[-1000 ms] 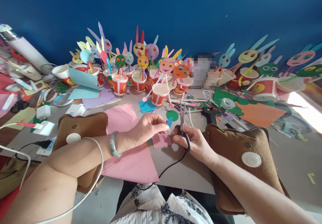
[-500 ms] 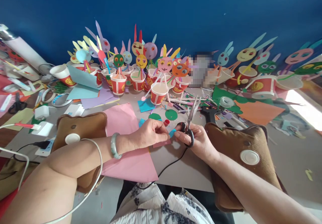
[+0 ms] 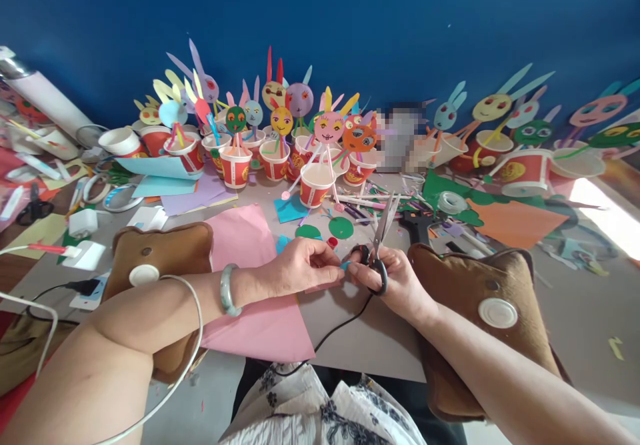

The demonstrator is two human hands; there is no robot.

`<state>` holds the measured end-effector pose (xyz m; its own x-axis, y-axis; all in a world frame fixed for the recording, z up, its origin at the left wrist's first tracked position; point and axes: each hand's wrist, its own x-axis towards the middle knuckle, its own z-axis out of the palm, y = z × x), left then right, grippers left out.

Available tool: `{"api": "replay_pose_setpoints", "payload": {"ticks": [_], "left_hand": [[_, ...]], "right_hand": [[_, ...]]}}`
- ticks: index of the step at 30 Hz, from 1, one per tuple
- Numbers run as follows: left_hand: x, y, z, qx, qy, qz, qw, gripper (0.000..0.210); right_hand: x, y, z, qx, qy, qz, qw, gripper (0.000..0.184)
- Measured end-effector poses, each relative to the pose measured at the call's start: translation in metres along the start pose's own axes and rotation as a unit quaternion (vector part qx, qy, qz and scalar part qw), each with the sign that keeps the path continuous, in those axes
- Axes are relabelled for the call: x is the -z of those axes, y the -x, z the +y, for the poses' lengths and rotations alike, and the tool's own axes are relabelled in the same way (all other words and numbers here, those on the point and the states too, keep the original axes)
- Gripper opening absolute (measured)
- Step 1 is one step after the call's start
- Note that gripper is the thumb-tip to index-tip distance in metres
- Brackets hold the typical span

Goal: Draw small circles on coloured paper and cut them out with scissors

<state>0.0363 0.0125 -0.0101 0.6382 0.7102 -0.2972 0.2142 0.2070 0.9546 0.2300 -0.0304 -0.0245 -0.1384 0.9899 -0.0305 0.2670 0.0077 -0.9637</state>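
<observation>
- Left hand (image 3: pixel 313 265): fingertips pinching a small blue paper piece (image 3: pixel 345 266).
- Right hand (image 3: pixel 397 283): fingers gripping black-handled scissors (image 3: pixel 379 248), thumb at that piece.
- Beyond the left fingers: 2 green paper pieces (image 3: pixel 341 228).

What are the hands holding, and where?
The right hand holds scissors by their handles. It and the left hand seem to pinch a small blue piece; exactly where is hidden.

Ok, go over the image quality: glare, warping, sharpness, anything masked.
Head view: a white glare patch blows out detail near the right edge; head view again: wide-angle distortion seems to slant the white bottle at left; same head view: a mosaic masks part of the background; also head view: the scissors in the right hand look fairly sharp.
</observation>
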Motion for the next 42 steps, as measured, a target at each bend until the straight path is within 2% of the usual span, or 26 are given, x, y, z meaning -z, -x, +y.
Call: {"api": "replay_pose_setpoints", "payload": {"ticks": [6,11,18,24,32,42], "left_hand": [[0.001,-0.001,-0.004,-0.055,-0.04,0.019,0.998,0.012],[0.003,-0.001,-0.003,-0.082,-0.025,0.035,0.996,0.016],[0.011,-0.001,0.005,-0.145,0.041,0.098,0.984,0.008],[0.011,0.003,0.008,-0.149,0.073,0.11,0.98,0.008],[0.011,0.001,0.006,-0.164,0.074,0.106,0.978,0.009],[0.008,0.0,0.004,-0.133,0.085,0.115,0.981,0.011]], "right_hand": [[-0.001,0.002,0.003,0.002,0.003,-0.004,1.0,0.028],[-0.002,0.002,0.004,0.012,0.008,-0.005,1.0,0.036],[-0.003,0.002,0.003,0.048,0.019,-0.079,0.995,0.06],[-0.007,0.0,0.0,0.075,0.063,-0.107,0.989,0.063],[-0.009,0.0,0.002,0.077,0.086,-0.113,0.987,0.068],[-0.01,0.0,0.006,0.069,0.078,-0.109,0.989,0.068]]}}
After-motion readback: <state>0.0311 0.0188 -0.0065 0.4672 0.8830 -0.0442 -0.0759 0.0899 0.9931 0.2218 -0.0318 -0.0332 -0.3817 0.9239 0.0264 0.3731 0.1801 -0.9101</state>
